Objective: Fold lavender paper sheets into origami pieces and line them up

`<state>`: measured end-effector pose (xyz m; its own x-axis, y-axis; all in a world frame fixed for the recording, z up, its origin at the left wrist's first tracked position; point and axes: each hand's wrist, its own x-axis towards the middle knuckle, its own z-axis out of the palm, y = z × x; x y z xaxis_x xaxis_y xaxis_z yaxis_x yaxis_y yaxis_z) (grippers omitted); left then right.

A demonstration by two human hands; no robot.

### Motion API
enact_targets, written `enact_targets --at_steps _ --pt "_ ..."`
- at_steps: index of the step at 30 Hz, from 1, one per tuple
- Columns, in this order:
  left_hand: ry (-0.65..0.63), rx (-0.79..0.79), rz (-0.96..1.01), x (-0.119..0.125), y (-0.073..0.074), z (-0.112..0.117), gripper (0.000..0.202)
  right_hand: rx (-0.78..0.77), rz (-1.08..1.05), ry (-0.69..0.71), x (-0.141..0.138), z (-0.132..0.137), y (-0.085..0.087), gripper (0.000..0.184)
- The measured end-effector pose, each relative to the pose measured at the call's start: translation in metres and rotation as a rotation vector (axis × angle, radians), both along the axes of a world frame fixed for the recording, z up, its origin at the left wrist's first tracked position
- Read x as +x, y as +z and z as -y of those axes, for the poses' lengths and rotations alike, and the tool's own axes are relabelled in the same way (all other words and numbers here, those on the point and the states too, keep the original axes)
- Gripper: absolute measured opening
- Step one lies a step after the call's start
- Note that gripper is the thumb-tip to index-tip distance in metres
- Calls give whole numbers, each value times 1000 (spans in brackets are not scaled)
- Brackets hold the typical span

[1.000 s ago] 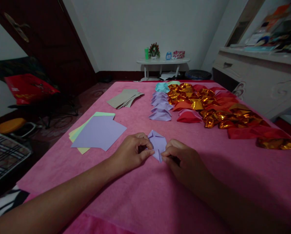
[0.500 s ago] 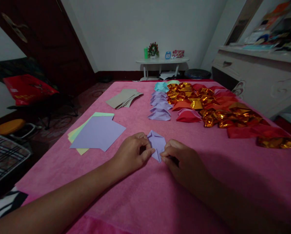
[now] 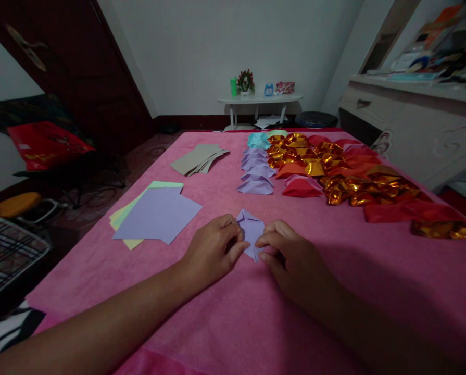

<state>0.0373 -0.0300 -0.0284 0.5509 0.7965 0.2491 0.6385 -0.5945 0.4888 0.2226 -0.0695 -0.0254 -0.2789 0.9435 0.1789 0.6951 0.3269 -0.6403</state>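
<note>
Shifting right hand [image 3: 291, 252]: its forefinger reaches a little farther over the folded lilac paper [image 3: 252, 229] than half a second ago, when finger and thumb met at the lower right edge. The tips now stand a narrow gap apart; whether paper lies between them I cannot tell.
Lower flap: the dark crease line that showed there is now shorter. I judge that this near end is being pressed or tucked, with the fold not yet finished.
Left hand [image 3: 215, 245]: almost unmoved; thumb and curled forefinger hold the left edge, thumb tip on the paper's face.
Paper's place: on the pink cloth [image 3: 217, 323], on the wearer's side of the lilac row [image 3: 255, 186], near it but apart.
Paper's points: one tip aims away toward the lilac row, slightly left; the other aims at the wearer, slightly right.
Long axis: far to near, a little slanted, running between the hands; the paper looks flat.
Loose sheets [image 3: 158, 213]: left of the lilac row and nearer the wearer, lilac uppermost.
Gray sheets [image 3: 197, 158]: left of the lilac row, fanned.
Gold and red pieces [image 3: 314, 167]: right of the lilac row.
</note>
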Motion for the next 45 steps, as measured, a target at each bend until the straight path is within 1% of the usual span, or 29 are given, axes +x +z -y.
enact_targets --at_steps 3,5,10,14,19,23,25,31,37,40,43,45 --pt "5 -12 -3 0 0 0 15 3 -29 -17 -1 -1 2 36" --pt "8 -17 -8 0 1 0 16 -6 -31 -15 -1 -1 2 38" --pt "16 -25 -13 0 0 1 16 -20 -46 -6 0 -3 1 25" --pt "11 -26 1 -1 -1 1 16 -12 -61 -3 0 -3 1 21" --pt "4 -21 11 0 0 0 16 -14 -76 -13 0 -4 1 24" --pt "7 -18 14 0 1 0 16 -12 -88 -53 0 -3 -1 29" --pt "8 -20 14 0 0 0 16 -10 -94 -69 0 -3 -1 27" --pt "11 -27 14 -1 -1 0 17 -12 -67 -28 0 -1 1 16" --pt "14 -43 29 -1 -1 -1 16 -4 -26 -15 -1 0 -1 21" --pt "-17 -74 64 -2 -1 -1 15 11 -24 -14 -1 0 1 25" --pt "-74 -126 108 -4 0 -3 17 16 -48 -11 0 -1 2 30" --pt "-127 -167 141 -5 1 -4 17 8 -71 12 2 -4 1 28"
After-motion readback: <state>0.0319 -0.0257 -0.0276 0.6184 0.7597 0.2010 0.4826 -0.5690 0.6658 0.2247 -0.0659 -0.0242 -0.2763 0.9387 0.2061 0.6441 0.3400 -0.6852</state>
